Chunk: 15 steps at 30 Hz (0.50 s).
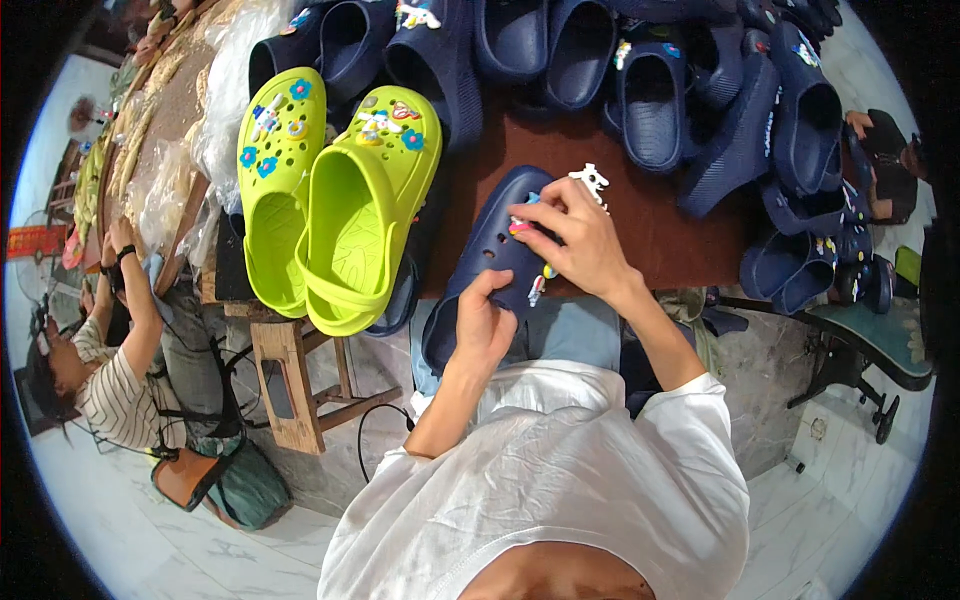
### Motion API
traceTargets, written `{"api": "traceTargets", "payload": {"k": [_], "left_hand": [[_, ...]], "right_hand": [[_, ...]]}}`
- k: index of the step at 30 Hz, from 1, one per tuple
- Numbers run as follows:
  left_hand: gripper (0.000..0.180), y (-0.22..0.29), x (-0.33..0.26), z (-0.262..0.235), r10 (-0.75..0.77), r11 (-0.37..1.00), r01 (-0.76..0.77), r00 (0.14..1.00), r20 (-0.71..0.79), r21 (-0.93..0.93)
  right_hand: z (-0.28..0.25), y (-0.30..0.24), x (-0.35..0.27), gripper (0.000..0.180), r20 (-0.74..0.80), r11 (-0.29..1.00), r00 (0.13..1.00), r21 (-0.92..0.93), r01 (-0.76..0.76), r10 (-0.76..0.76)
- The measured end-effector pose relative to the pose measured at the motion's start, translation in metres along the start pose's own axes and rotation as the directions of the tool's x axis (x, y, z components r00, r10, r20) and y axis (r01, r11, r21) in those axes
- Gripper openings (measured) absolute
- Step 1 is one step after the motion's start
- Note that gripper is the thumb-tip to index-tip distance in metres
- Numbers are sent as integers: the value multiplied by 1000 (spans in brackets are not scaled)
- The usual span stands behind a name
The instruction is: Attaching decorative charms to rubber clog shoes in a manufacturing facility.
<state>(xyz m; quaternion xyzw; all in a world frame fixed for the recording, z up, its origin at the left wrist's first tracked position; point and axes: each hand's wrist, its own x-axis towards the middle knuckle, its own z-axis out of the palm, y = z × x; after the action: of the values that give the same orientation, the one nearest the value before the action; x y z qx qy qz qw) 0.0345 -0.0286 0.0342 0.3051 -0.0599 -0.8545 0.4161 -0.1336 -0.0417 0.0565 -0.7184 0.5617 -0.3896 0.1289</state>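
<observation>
Right at the bottom of the frame, the white sleeves [560, 480] of the person's own shirt fill the view, and both forearms rise from them toward the centre. The left hand [483, 325] is curled around the near end of a navy clog [485, 255], thumb over the top, gripping it firmly. The right hand [575, 240] comes in from above it, fingers pinched down on the clog's perforated upper, where small colourful charms [540, 285] sit along the edge; a white charm [592, 180] pokes out just past the fingertips, though whether the fingers hold it I cannot tell. The clog lies mid-frame, half over the near edge of the dark brown desk [680, 235]. To its left, a pair of lime-green clogs [335, 215] with flower charms lies side by side. Across the top and right, navy clogs [650, 90] pile up in heaps. At far left, another person in a striped shirt [115, 395] sits low.
</observation>
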Motion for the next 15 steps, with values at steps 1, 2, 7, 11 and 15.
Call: {"api": "traceTargets", "payload": {"k": [1,2,7,11,15], "left_hand": [[44,2,0,-2,-18,999,18,1000,-6,-27],[44,3,0,-2,-27,999,27,1000,0,-23],[47,6,1,-8,8,998,-11,998,-58,-58],[46,7,1,-9,-9,995,-1,995,-100,-100],[47,8,-2,-5,3,995,-13,995,-95,-99]], "right_hand": [[6,2,0,24,-12,999,1000,-23,22,-22],[10,3,1,22,-23,998,999,-46,43,-44],[26,3,5,23,-25,996,999,-86,32,-35],[27,6,5,24,20,996,999,-81,43,-42],[10,16,-3,24,-36,982,992,155,-112,119]]}}
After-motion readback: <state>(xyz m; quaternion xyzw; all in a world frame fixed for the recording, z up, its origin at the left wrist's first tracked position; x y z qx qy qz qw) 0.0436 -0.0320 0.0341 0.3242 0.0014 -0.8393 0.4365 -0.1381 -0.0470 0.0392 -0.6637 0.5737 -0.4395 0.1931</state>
